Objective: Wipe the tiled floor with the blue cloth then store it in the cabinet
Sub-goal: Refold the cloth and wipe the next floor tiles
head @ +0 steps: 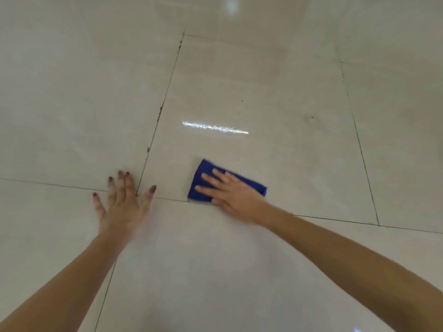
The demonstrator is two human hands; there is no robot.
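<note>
Your right hand (230, 195) lies flat on the blue cloth (206, 179), fingers extended and slightly parted, pressing rather than gripping. The cloth is deep blue, folded into a compact rectangle, its long axis running from 10 to 4 o'clock, resting on the pale glossy tiled floor (263, 80) just above a grout line. At 9 o'clock from it, your left hand (122, 202) is splayed wide, palm down over a grout crossing.

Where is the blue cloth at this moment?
In the head view the blue cloth lies flat on the tiled floor, right of centre, under the right hand, just beyond a grout line and right of the left hand.
</note>
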